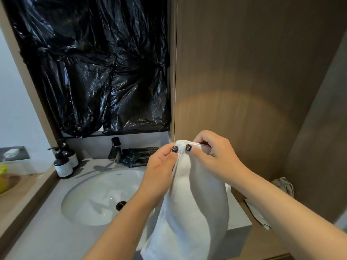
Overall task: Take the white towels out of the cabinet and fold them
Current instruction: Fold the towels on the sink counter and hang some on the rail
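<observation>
A towel hangs below the fingers; a sink lies left of them, a faucet behind.

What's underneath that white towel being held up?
The towel hangs from the left hand and right hand, which pinch its top edge. Below it show the grey counter and the sink beside. Whatever lies directly behind the cloth is hidden.

The room is dim. A round warm glow lights the wooden wall above the hands. Edges bend.
</observation>
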A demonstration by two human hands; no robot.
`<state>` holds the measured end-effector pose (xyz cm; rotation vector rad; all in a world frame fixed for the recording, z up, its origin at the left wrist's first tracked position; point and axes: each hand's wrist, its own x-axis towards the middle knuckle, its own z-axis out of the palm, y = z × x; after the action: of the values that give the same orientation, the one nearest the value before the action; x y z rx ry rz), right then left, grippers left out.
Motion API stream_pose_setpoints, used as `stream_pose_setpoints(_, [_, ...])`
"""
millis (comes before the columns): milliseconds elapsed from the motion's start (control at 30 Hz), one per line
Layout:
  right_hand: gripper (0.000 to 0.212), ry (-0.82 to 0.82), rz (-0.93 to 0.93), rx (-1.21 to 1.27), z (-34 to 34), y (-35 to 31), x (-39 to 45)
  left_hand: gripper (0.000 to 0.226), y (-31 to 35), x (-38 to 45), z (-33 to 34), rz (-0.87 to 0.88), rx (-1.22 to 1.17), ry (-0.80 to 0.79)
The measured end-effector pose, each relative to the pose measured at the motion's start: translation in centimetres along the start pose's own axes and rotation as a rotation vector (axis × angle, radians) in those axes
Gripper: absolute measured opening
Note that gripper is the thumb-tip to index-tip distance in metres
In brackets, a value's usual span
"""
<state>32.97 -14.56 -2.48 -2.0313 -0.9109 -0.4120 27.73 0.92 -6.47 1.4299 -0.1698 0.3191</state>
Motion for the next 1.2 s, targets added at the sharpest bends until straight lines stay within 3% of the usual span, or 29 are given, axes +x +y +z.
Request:
stream_pose_setpoints(200, [0.020, -0.019, 0.095, 0.208, -0.5, 0.0, 0.3, 0.032, -0.7, 0.5, -0.5, 0.116, 0.033, -0.077])
stream_pose_setpoints(267, [0.020, -0.149, 0.109, 0.256, -1.5, 0.6, 0.6, 0.029, -1.0, 1.0, -0.7, 0.135, 0.042, -0.060])
stream_pose_setpoints(433, [0.042, -0.616, 0.225, 0.165, -3.4, 4.1, -0.1, 0.020, -1.6, 2.4, -1.7, 0.080, -0.037, 0.021])
stream_pose_setpoints(533, [0.043, -0.715, 0.287, 0.194, -3.7, 5.8, -1.4, 0.030, -1.7, 3.7, -3.0, 0.043, -0.055, 0.115])
stream_pose_setpoints(667, [0.019, -0.781, 0.211, -0.010, -3.2, 6.6, -2.2, 0.035, -1.8, 5.0, -4.2, 0.020, -0.030, 0.179])
stream_pose_setpoints(767, [0.021, -0.703, 0.168, -0.190, -3.6, 7.0, -1.6, 0.034, -2.2, 5.8, -4.7, 0.006, 0.022, 0.194])
stream_pose_setpoints(933, [0.023, -0.412, 0.089, -0.307, -6.4, 7.2, 1.5, 0.033, -3.0, 7.3, -5.5, -0.037, 0.114, 0.292])
stream_pose_setpoints(1100, [0.027, -0.104, -0.358, -0.577, -7.2, 4.1, 4.6, 0.027, -4.7, 8.7, -4.1, -0.085, 0.139, 0.385])
stream_pose_setpoints(1200, [0.025, -0.080, -0.621, -0.703, -6.9, 3.0, 5.5, 0.024, -5.5, 8.9, -3.6, -0.110, 0.135, 0.402])
